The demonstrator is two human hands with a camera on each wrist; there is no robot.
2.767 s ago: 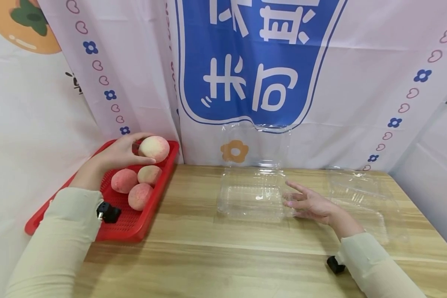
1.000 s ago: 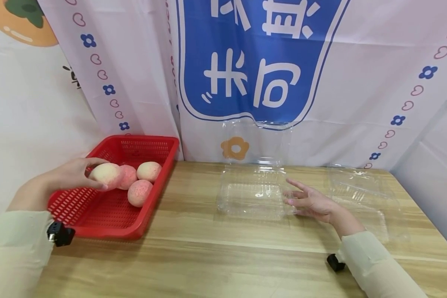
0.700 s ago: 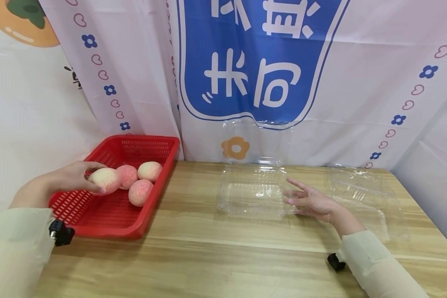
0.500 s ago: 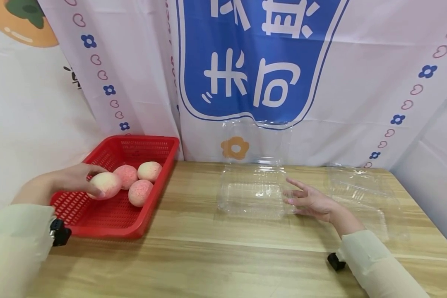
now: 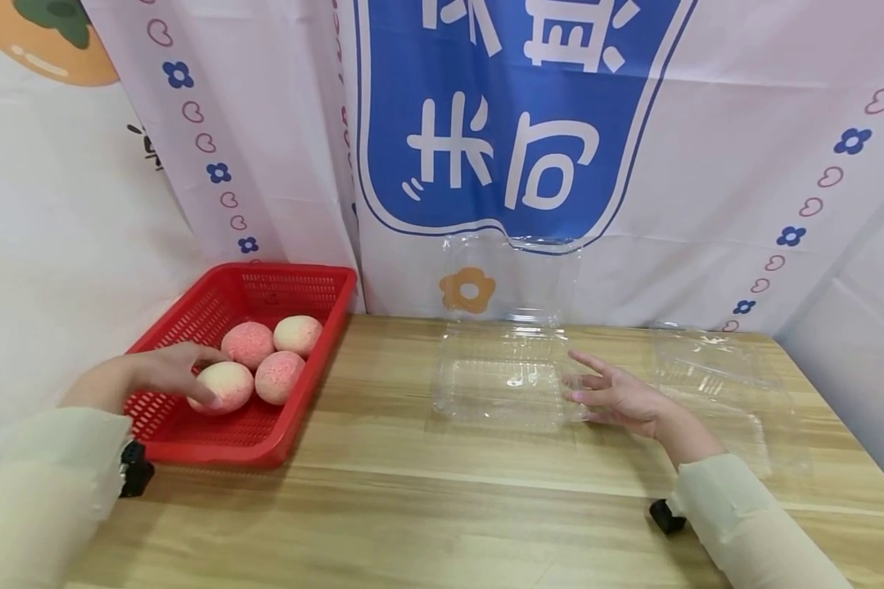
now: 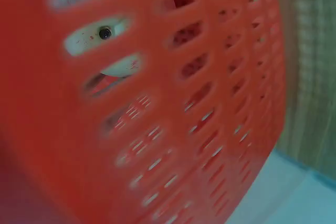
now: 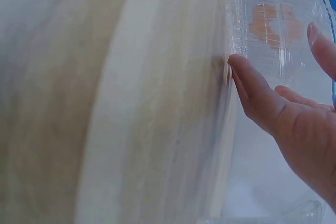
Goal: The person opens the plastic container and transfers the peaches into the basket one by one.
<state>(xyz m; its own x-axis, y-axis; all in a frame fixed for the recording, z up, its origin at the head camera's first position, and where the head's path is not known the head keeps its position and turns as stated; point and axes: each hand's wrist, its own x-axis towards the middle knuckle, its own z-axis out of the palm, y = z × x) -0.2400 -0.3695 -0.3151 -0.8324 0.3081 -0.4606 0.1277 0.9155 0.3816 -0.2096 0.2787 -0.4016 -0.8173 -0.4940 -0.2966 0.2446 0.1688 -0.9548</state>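
In the head view my left hand reaches into the red basket, thumb and fingers round a pale peach low over the mesh bottom. Beside it lie a pink peach, a cream peach and another pink peach. The left wrist view is filled by the basket's slotted wall, with pale peach skin showing through. My right hand rests with fingers extended at the right side of a clear plastic clamshell box, whose lid stands raised; its fingertips touch the box's edge.
A second clear plastic box sits on the right of the wooden table, behind my right hand and forearm. A printed cloth hangs along the table's back edge.
My left hand first lifted the pale peach at the basket's back, brought it to the front left, then lowered it beside the other peaches. My right hand has stayed at the box.
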